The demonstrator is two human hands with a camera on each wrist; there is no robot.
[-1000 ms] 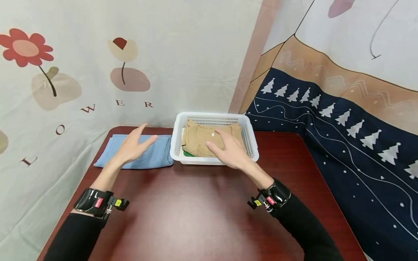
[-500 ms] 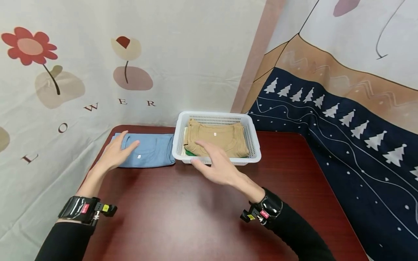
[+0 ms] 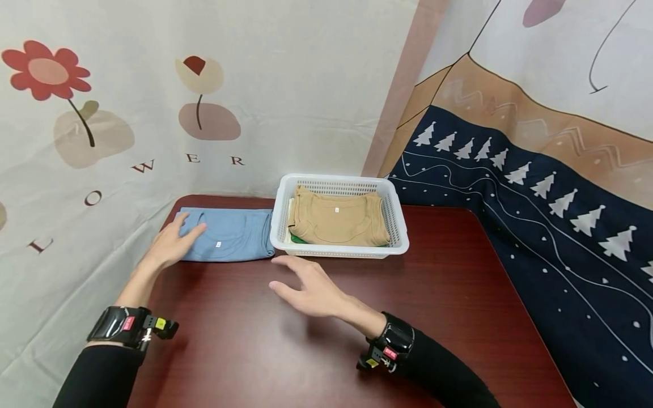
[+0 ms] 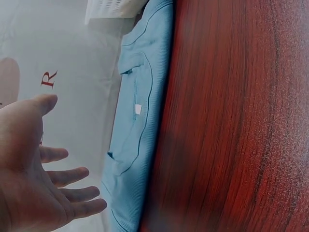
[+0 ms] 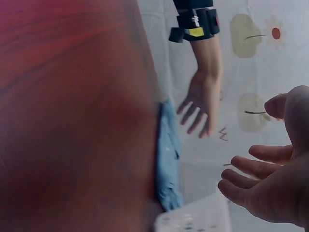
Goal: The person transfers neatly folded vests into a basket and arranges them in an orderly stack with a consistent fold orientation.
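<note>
A folded blue garment with a small white tag lies at the back left of the table. Over its left end hovers my left hand, fingers spread and holding nothing. In the left wrist view the fingers of that hand stand apart beside the blue fabric. My right hand is above the table just in front of the basket, thumb and fingers parted, with nothing in it. A folded tan garment lies inside the white plastic basket, and a bit of green cloth shows beneath it.
The basket stands at the back of the dark red table, right next to the blue garment. A pale printed curtain hangs behind, and a navy cloth with white trees borders the right side.
My right hand has moved from over the basket, left and toward me, to in front of it. My left hand has shifted left along the blue garment.
</note>
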